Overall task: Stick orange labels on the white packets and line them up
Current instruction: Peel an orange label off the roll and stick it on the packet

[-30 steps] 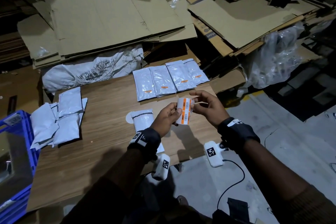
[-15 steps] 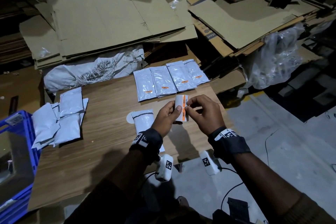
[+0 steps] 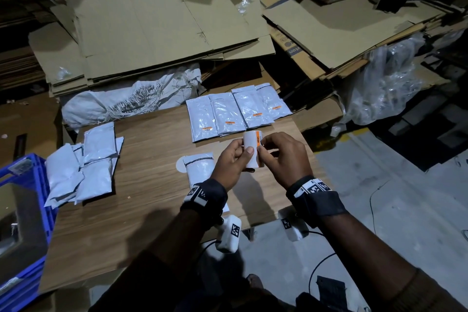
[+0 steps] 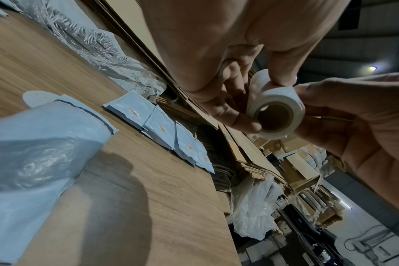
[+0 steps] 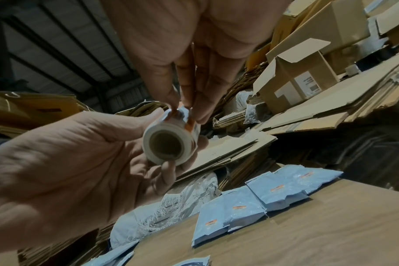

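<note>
A white roll of orange labels (image 3: 252, 149) is held above the wooden board (image 3: 152, 159). My left hand (image 3: 234, 159) grips the roll (image 4: 276, 115) round its side. My right hand (image 3: 281, 157) pinches an orange label (image 5: 182, 115) at the roll's top edge with thumb and fingertips. Several white packets with orange labels (image 3: 235, 111) lie in a row at the board's far side. One unlabelled white packet (image 3: 200, 167) lies under my left wrist. A loose pile of white packets (image 3: 83, 167) sits at the board's left.
A blue crate (image 3: 20, 223) stands at the left edge. A white woven sack (image 3: 126, 101) lies behind the board. Flattened cardboard (image 3: 164, 28) is stacked beyond it, a clear plastic bag (image 3: 379, 88) lies at the right, and bare concrete floor (image 3: 392, 210) is to the right.
The roll has been turned so less orange shows. My right hand has closed in from the roll's side onto its top edge and now pinches a label there.
</note>
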### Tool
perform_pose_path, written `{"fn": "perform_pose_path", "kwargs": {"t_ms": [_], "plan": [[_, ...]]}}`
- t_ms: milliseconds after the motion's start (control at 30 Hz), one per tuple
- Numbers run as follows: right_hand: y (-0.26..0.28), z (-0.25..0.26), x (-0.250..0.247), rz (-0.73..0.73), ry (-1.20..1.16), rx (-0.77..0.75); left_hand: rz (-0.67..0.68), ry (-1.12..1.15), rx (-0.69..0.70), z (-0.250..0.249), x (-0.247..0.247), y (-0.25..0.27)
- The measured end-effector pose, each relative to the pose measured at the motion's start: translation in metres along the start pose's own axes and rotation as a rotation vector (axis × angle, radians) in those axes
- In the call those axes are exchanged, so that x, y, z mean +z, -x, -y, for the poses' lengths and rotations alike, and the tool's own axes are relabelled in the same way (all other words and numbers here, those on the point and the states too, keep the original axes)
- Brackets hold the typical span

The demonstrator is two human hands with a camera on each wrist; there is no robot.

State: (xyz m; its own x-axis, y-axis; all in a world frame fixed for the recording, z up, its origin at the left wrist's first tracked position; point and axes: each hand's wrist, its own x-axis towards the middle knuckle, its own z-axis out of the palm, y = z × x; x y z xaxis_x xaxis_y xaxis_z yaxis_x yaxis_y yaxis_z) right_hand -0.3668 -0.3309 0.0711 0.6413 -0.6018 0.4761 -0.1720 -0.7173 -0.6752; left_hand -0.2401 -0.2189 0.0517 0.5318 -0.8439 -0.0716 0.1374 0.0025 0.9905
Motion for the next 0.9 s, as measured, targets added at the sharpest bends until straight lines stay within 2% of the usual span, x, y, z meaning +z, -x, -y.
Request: {"fn": "perform_pose_path", "kwargs": {"t_ms": [533,667,900], "plan": [[0.001,-0.001,0.002,-0.009,0.084,-0.05,-0.028,-0.045,0.043,0.004,0.004,-0.002],[-0.001,-0.008,-0.004,-0.036,-0.006,-0.043,-0.031,-0.006,0.052,0.008,0.002,-0.002],[-0.001,-0.006,-0.009,0.017,-0.05,-0.051,-0.023,-0.034,0.057,0.004,0.006,-0.004]]}}
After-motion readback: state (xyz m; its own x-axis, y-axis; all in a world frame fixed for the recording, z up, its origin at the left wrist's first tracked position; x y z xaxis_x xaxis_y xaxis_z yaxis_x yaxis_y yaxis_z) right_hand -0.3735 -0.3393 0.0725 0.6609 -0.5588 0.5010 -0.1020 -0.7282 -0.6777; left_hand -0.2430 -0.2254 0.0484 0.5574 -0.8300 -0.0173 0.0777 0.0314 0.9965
